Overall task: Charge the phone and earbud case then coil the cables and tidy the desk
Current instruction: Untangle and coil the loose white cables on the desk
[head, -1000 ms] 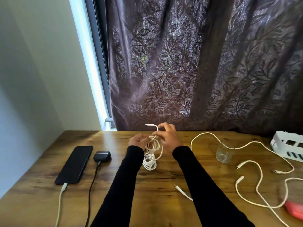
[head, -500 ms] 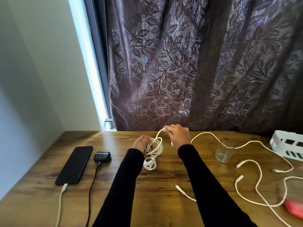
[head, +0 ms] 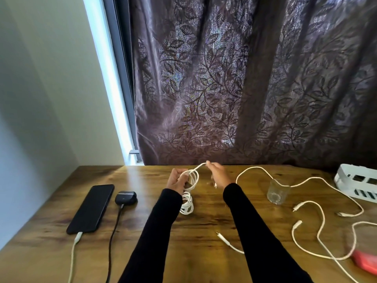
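The left hand (head: pixel 177 181) grips a coiled white cable (head: pixel 189 189) above the desk (head: pixel 204 237), fingers curled round the loops. The right hand (head: pixel 219 176) pinches its free end (pulled taut)

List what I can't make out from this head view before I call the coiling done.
- Right hand: motion-blurred, so its grip on the white cable is unclear; the plug is blurred too.
- Left hand: holds the coil, whose lower loops are partly hidden by the sleeve.
- Phone cable and earbud case cable: cut off by the bottom edge, so their power source is unseen.
- Red object: cut off at the right edge.
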